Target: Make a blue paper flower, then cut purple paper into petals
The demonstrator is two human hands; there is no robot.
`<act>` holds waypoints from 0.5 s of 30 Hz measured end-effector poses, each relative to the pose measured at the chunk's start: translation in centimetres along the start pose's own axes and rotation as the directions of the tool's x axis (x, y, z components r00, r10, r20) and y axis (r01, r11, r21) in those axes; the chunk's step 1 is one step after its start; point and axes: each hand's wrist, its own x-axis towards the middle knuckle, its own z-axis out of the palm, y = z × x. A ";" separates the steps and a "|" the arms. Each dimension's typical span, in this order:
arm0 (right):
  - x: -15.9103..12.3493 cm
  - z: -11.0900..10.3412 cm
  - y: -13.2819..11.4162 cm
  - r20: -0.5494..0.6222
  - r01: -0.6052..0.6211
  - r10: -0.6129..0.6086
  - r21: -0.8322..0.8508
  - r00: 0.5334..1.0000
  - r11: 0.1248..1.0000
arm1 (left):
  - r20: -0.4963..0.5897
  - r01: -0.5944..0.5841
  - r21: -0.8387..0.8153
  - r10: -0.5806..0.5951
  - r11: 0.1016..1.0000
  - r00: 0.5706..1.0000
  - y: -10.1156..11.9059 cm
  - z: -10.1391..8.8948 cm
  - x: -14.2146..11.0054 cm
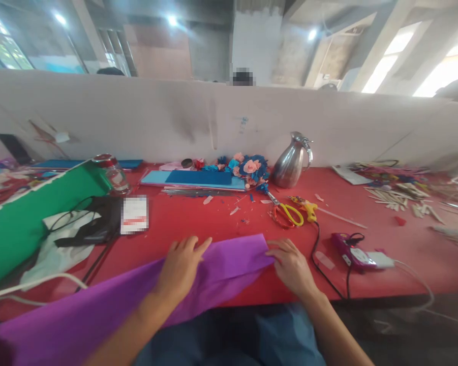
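Purple sheet [232,259] lies along the counter's [175,218] near edge; left hand [179,267] loosely open upon it; right hand [293,267] half-curled at its right end, pinch uncertain; step appears to be smoothing; next move calls for level edges, light tension.

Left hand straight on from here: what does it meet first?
Beyond the purple sheet under the left hand, probably the stack of blue sheets, perhaps skimming a pink scrap; depth is unclear.
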 end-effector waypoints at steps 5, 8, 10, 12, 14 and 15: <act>-2.4 -1.4 2.6 -0.003 -0.079 0.082 -0.292 0.997 0.953 | -0.100 -0.202 -0.028 0.198 0.979 0.975 2.5 4.7 -2.8; -1.3 -1.8 3.1 -0.002 -0.118 0.126 -0.372 0.992 0.921 | -0.051 -0.171 -0.056 0.168 0.984 0.984 2.9 5.2 -4.4; 0.3 -1.6 3.0 0.013 -0.113 0.125 -0.355 0.992 0.928 | -0.032 -0.116 -0.077 0.113 0.990 0.993 2.2 5.3 -4.8; 2.0 -1.2 2.9 0.014 -0.125 0.136 -0.307 0.991 0.943 | -0.045 -0.059 -0.097 0.055 0.994 0.997 0.3 5.1 -5.1; 3.2 -0.7 2.9 -0.009 -0.164 0.167 -0.236 0.986 0.958 | -0.084 -0.010 -0.083 0.003 0.997 0.996 -2.3 4.7 -5.9; 3.7 -0.5 3.0 -0.019 -0.183 0.183 -0.178 0.983 0.967 | -0.090 0.018 -0.053 -0.023 0.998 0.996 -3.8 4.4 -6.5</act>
